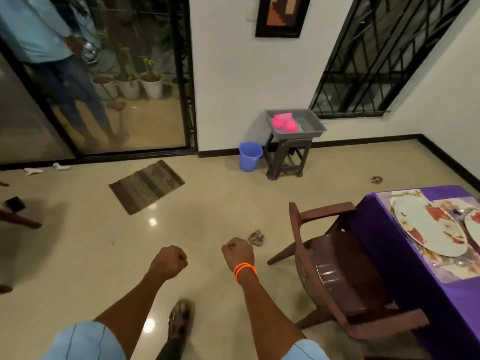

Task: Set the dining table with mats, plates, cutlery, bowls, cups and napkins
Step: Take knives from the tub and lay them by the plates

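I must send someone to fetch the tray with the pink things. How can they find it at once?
Look at the white wall between the glass door and the barred window. There a dark wooden stool stands, and the grey tray lies on top of it. A blue bucket stands beside it; only the tray holds bright pink items.

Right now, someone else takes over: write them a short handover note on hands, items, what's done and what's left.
Left hand: fist, empty. Right hand: fist, seems empty, orange bands on the wrist.
Both are over the floor, away from the table.
Done: purple cloth on, mat down, plate on it, a second plate at the frame edge, some cutlery beside them.
Pink items, perhaps cups, sit in the grey tray on the stool by the wall.
Left: bowls, cups and napkins, none seen on the table.
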